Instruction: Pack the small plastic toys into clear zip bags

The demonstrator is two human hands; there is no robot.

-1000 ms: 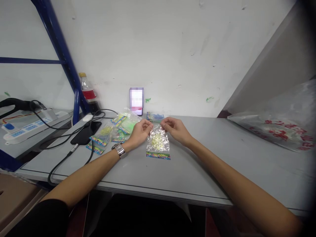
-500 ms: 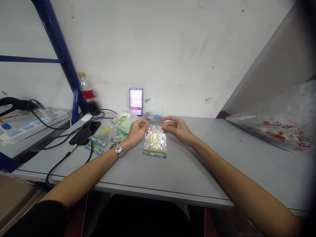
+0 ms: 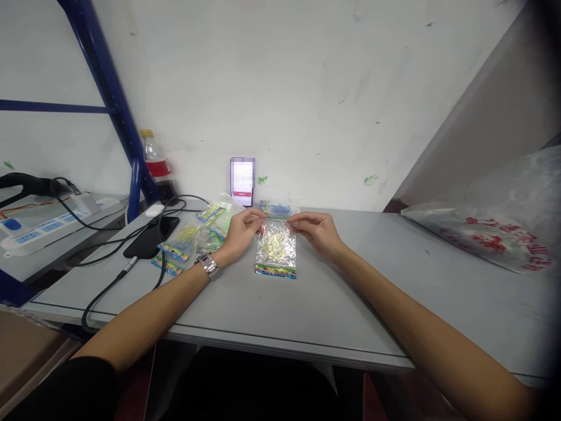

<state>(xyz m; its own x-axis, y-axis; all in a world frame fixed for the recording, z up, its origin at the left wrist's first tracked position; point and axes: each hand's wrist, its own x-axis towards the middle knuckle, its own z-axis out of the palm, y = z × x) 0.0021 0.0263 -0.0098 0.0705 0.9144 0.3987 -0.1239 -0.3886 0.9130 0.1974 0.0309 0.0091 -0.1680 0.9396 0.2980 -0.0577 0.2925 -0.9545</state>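
Note:
A small clear plastic bag with yellow pieces inside lies on the grey table, its colourful printed strip toward me. My left hand pinches the bag's far left corner between thumb and fingers. At the far right corner, the thumb and fingers of my right hand are closed on the same bag. Just beyond the held edge rests another bag with a blue printed strip. Left of my left hand lies a loose pile of similar bags with yellow and green contents.
A phone leans upright against the wall. Black cables and a dark phone lie at the left, near a bottle with a red label. A power strip is farther left. A large plastic bag sits at the right.
The fingers of my right hand have come down and closed on the bag's far right corner. The bag has shifted very slightly; my left hand stays at its corner.

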